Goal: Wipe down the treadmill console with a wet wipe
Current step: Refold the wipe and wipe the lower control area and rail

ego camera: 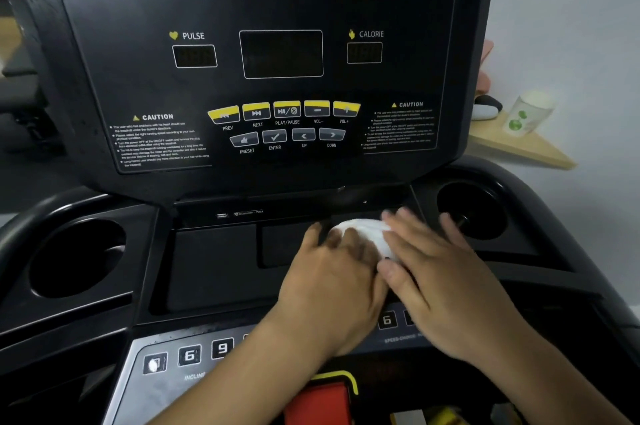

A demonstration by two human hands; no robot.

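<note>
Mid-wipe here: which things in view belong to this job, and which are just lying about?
Job in hand:
- wet wipe
- left hand and right hand, both on the wipe
- treadmill console
- tray under the wipe

Lying about:
- clear cup with green print
- black-and-white object
- wooden shelf that holds both, right of the console

Two hands point(332, 282), one wipe point(363, 234), two cup holders point(78, 258), seven displays point(281, 54)

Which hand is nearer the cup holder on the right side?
Right. The right hand lies just left of the cup holder, fingers close to its rim; the left hand is farther left, over the wet wipe.
</note>
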